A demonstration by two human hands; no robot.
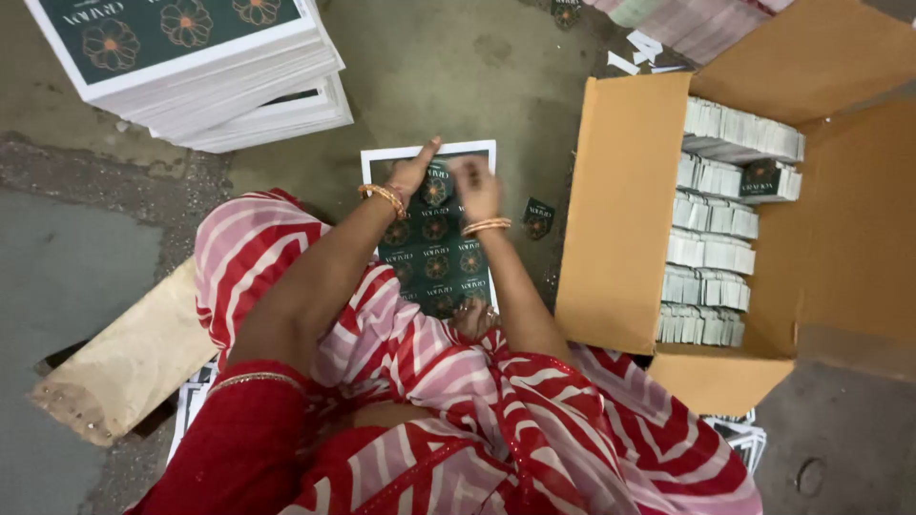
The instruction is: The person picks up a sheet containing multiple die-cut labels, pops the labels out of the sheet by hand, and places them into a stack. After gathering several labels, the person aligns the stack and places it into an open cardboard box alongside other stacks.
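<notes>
The dark green printed sheet lies on the floor before the knees; the left hand presses flat on its top edge, finger outstretched. The right hand pinches at the sheet, fingers curled. Just right: a loose tag, then the cardboard box packed with tag bundles.

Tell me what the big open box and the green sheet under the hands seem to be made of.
The box looks like plain brown cardboard, matte, with folded flaps. The green sheet seems to be printed card or paper with a white border; its finish is unclear.
</notes>
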